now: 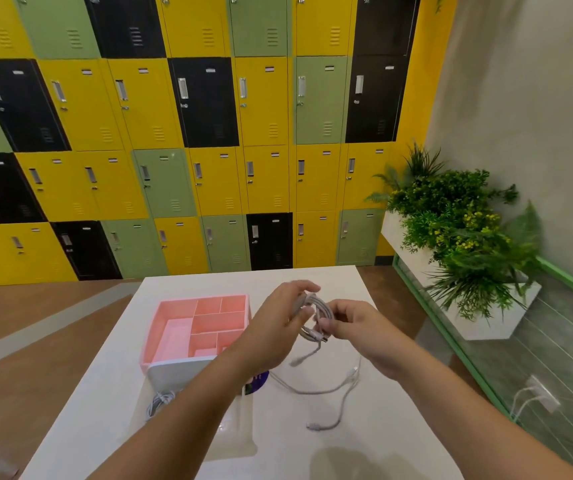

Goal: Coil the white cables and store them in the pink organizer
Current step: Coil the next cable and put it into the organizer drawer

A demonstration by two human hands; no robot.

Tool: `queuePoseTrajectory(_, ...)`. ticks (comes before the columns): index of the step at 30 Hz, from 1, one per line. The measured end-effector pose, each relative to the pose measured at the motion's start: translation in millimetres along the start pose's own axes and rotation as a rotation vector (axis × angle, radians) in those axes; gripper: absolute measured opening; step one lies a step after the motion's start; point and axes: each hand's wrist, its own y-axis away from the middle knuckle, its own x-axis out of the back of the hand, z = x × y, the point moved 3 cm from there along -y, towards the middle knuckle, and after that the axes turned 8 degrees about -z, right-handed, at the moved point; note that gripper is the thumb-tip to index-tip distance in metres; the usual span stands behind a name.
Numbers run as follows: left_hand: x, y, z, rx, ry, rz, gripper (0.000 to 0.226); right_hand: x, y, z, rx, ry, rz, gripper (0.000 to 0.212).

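Observation:
A white cable coil (319, 311) hangs in the air over the white table, held between both hands. My left hand (278, 317) pinches its upper left side, and my right hand (358, 327) grips its lower right part, where a loose end (300, 358) dangles. The pink organizer (160, 327), with several compartments, sits on the table to the left of my hands. A second white cable (333, 393) lies loose on the table below my right hand. A third bundled white cable (160, 401) lies in front of the organizer.
A clear plastic bag (236, 431) with a purple label (257, 381) lies on the white table (347, 455) under my left forearm. A wall of coloured lockers (209, 133) stands behind. A planter with green plants (468, 237) is at the right.

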Motion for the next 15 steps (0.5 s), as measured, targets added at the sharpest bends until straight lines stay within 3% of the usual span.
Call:
queuePoseTrajectory(2,0,-1,4,-0.085,-0.324,0.018,0.022,3,-2,-2,-0.023,0.103,-0.004,0.011)
queuePoseTrajectory(5,2,-3,6,-0.084,-0.567,0.011,0.023,6,-3,-4,-0.025,0.163,-0.001,0.009)
queuePoseTrajectory(11,2,-3,2,-0.04,-0.563,0.043,0.022,9,-3,-7,-0.001,0.132,0.05,0.025)
queuePoseTrajectory(15,0,-4,1,0.01,-0.519,0.073,0.016,0,4,-12,0.198,0.448,0.341,0.026)
